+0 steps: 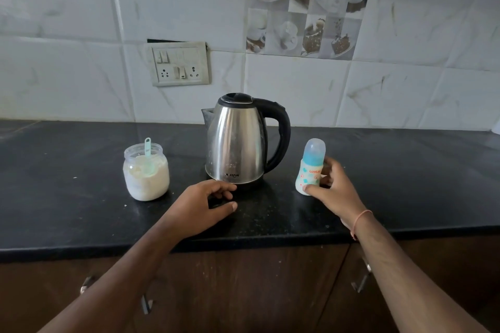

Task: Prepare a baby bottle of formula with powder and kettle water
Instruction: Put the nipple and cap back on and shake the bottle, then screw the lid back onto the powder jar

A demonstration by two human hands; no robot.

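A small baby bottle (pixel 310 169) with a blue collar and clear cap stands upright on the black counter (pixel 81 213), right of a steel kettle (pixel 235 140) with a black handle. My right hand (pixel 334 192) curls round the bottle's lower body, thumb in front and fingers behind. Left of the kettle stands an open clear jar of white powder (pixel 146 174) with a pale green scoop (pixel 147 151) stuck in it. My left hand (pixel 200 207) hovers just in front of the kettle's base, fingers loosely curled and holding nothing.
A tiled wall rises behind the counter, with a switch and socket plate (pixel 180 64) above the jar. Below the counter's front edge are dark wooden cabinet doors with metal handles (pixel 362 277).
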